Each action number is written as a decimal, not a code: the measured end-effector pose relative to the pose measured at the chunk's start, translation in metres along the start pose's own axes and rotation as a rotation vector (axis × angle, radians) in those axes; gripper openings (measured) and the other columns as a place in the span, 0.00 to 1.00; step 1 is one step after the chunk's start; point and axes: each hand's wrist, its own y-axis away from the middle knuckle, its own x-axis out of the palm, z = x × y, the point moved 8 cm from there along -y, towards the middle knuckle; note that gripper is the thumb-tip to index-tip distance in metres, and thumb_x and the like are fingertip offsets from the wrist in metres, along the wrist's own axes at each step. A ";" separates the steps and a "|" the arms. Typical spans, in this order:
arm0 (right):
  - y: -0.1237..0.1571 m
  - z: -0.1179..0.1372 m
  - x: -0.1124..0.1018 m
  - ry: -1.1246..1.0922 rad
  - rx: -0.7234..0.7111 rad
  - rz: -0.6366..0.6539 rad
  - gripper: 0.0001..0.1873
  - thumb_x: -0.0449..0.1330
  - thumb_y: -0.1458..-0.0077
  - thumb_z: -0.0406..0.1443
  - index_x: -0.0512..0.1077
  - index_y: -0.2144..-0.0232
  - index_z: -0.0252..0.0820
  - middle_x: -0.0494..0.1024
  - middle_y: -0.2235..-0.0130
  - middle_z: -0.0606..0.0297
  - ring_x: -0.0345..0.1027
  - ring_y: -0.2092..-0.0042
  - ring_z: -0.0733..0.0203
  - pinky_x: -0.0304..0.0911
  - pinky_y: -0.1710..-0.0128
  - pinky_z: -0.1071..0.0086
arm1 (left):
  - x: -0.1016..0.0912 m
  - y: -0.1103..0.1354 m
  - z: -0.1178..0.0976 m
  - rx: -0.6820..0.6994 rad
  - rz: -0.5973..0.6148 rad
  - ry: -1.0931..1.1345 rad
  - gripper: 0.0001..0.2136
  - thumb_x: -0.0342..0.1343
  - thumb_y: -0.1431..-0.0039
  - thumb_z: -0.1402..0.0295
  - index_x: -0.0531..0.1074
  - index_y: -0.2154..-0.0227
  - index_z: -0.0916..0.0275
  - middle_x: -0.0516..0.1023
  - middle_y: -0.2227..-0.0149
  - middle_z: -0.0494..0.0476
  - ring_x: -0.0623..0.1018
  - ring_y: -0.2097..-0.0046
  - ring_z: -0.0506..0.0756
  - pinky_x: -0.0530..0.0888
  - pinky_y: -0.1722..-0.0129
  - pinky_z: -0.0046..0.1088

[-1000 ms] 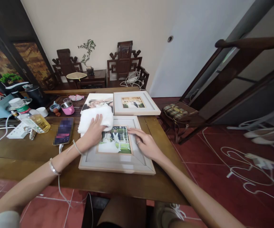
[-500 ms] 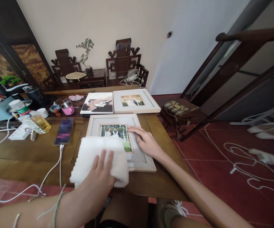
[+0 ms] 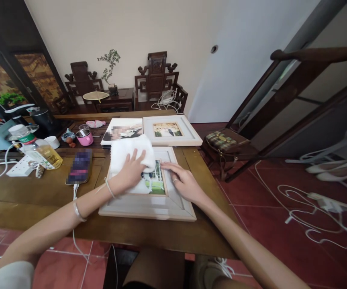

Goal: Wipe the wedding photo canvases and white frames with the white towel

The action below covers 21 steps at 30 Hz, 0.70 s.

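My left hand point(image 3: 131, 170) lies on a white towel point(image 3: 122, 150), fingers spread and pressed down on top of it. The towel covers the upper left of a white picture frame point(image 3: 149, 210) and much of its photo point(image 3: 157, 186). Green grass and part of a white structure still show in that photo. On the frame's right inner border rests my right hand point(image 3: 184, 180), its fingers stretched out toward the photo's edge. A ring is on one of its fingers.
Behind stand another framed photo point(image 3: 172, 142) and a white-edged picture panel point(image 3: 122, 125). To the left are a phone point(image 3: 79, 166) with a white cable, a bottle point(image 3: 45, 154), a pink cup point(image 3: 84, 137) and a power strip point(image 3: 21, 166). A wooden chair point(image 3: 264, 100) holds a plaid bag point(image 3: 221, 140).
My left hand has pushed the towel away from me, up over the frame's upper left part. The photo's couple is now covered. My right hand stays on the frame's right side.
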 end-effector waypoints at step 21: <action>0.000 0.002 -0.002 -0.009 -0.019 -0.034 0.27 0.47 0.49 0.25 0.72 0.49 0.44 0.74 0.45 0.58 0.67 0.43 0.53 0.60 0.41 0.52 | -0.021 0.040 -0.069 0.061 0.113 0.121 0.21 0.51 0.46 0.81 0.68 0.48 0.70 0.48 0.34 0.80 0.48 0.34 0.76 0.59 0.41 0.58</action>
